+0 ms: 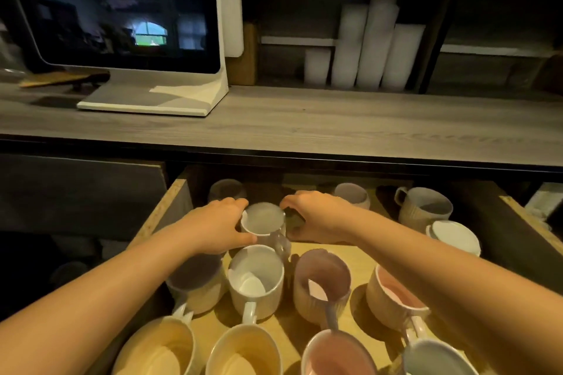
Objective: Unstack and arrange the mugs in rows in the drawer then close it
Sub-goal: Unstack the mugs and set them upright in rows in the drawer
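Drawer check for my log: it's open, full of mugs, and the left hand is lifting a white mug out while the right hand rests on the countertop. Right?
Not quite. In the head view the right hand is inside the drawer, beside the white mug, not on the countertop. The left hand is at that mug.

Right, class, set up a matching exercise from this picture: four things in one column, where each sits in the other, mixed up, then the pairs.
Things:
1. monitor
2. white tubes
3. ribbed mug
4. white mug

Places:
A. between the two hands
B. far right of the drawer
C. left on the counter
D. on the shelf behind the counter

Pairs: 1-C, 2-D, 3-B, 4-A
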`<state>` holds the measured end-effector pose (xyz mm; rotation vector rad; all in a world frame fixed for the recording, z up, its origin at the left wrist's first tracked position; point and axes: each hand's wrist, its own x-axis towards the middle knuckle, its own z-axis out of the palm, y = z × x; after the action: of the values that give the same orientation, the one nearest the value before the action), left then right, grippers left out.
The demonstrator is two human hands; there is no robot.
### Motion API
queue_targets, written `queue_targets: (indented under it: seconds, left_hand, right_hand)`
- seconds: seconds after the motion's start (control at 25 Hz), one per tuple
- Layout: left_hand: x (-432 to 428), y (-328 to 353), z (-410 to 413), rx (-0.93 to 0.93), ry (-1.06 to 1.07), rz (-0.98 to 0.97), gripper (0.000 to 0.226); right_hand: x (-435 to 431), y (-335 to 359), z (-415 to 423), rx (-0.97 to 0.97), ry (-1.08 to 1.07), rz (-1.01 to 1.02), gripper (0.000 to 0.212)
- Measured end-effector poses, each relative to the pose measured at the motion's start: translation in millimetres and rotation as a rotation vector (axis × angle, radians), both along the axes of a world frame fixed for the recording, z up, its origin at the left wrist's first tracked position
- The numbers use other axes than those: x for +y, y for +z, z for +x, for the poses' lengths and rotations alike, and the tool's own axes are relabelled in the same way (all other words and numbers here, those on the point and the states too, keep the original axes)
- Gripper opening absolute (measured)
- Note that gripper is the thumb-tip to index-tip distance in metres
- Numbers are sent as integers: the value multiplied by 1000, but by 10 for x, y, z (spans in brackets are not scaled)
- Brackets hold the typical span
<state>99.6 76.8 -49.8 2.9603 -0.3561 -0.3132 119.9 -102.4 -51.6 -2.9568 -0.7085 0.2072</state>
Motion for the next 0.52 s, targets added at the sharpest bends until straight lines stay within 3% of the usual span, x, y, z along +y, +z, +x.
queue_targets:
  seconds: [0.16, 0.28, 0.52]
  left_hand:
    - [46, -99, 1, 17, 33, -71, 61]
    - [77, -157, -15, 62, 2, -81, 67]
    - [133, -185, 7, 105, -30, -204, 68]
  right_hand:
    - [219, -83, 236, 89, 46, 51, 72]
    - [352, -119, 336, 174, 92, 18, 85]
    - [417, -188, 462, 268, 38, -9, 85]
